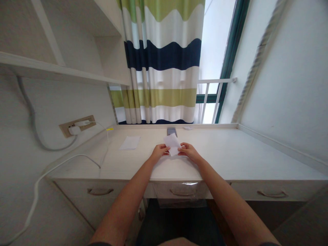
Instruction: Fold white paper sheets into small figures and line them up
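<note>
I get soft daylight from the window beyond the table's far edge, its panes washed nearly white. Below the near edge, my feed turns dim. Glare streaks the clear plastic hanging there. The held paper shows little detail, a small dark item looks pixelated, and wide-angle distortion stretches the sides.

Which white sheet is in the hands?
The center sheet, held by left hand and right hand; the left sheet lies untouched on the desk.
</note>
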The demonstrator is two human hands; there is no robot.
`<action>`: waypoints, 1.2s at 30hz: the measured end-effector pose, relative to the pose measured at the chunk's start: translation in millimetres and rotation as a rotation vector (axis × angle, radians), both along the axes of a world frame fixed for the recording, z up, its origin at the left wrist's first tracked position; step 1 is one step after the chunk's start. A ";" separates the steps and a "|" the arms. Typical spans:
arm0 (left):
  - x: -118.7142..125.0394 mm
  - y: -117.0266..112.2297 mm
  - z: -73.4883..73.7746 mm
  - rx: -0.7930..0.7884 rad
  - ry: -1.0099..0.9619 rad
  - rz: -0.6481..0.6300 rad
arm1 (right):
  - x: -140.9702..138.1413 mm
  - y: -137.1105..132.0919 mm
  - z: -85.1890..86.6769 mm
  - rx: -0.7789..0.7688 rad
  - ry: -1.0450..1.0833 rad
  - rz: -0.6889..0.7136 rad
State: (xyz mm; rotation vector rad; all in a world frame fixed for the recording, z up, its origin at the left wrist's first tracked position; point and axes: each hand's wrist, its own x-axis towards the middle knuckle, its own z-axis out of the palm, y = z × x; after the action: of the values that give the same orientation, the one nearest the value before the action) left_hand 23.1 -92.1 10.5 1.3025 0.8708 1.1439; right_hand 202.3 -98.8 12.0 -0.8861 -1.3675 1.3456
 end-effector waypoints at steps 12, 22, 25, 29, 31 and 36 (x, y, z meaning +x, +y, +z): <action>1.7 -0.4 -0.1 0.143 0.149 0.033 | -2.8 -3.7 3.9 0.035 -0.042 0.020; 2.3 -1.1 -0.6 0.093 0.137 0.062 | -0.6 1.3 -1.6 0.043 -0.070 0.026; 1.7 0.3 -1.6 0.097 0.133 0.062 | -0.7 0.8 -0.7 0.033 -0.060 0.026; 1.3 2.1 -2.7 0.089 0.123 0.078 | -1.0 -0.3 0.2 0.023 -0.062 0.021; 1.1 2.7 -3.1 0.084 0.118 0.082 | -1.5 -1.4 1.0 0.017 -0.064 0.019; 0.5 4.0 -4.1 0.095 0.086 0.093 | -2.1 -2.4 2.6 -0.022 -0.028 0.000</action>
State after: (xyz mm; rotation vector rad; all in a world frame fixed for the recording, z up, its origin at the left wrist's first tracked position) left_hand 23.6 -88.1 6.5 1.4101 0.9581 1.2215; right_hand 200.2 -101.2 14.6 -0.9226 -1.3758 1.3554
